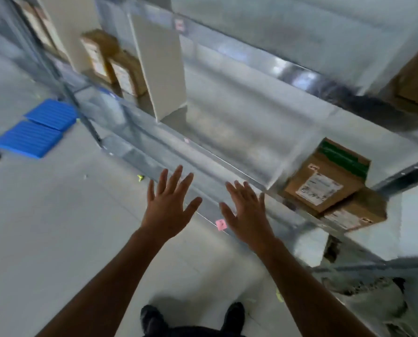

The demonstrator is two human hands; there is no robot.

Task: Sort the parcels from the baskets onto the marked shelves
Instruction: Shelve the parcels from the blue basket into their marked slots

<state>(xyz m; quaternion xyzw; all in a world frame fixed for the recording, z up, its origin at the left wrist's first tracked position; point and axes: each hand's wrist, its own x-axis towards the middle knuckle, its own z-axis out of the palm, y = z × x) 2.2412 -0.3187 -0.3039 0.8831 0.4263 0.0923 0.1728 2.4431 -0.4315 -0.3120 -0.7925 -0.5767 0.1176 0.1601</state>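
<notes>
Spread wide, holding nothing: left hand (170, 205) and right hand (247, 212), near shelf (239, 132). Could bump boxes (322, 183) at 3 o'clock off. Could misread blurry pink tag (221, 224) between them.

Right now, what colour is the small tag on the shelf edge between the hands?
Pink; the tag shows best in the head view.

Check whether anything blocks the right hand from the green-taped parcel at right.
No loose object lies between the right hand and the parcel. Only the shelf edge above overhangs it, so the reach likely goes in underneath.
</notes>
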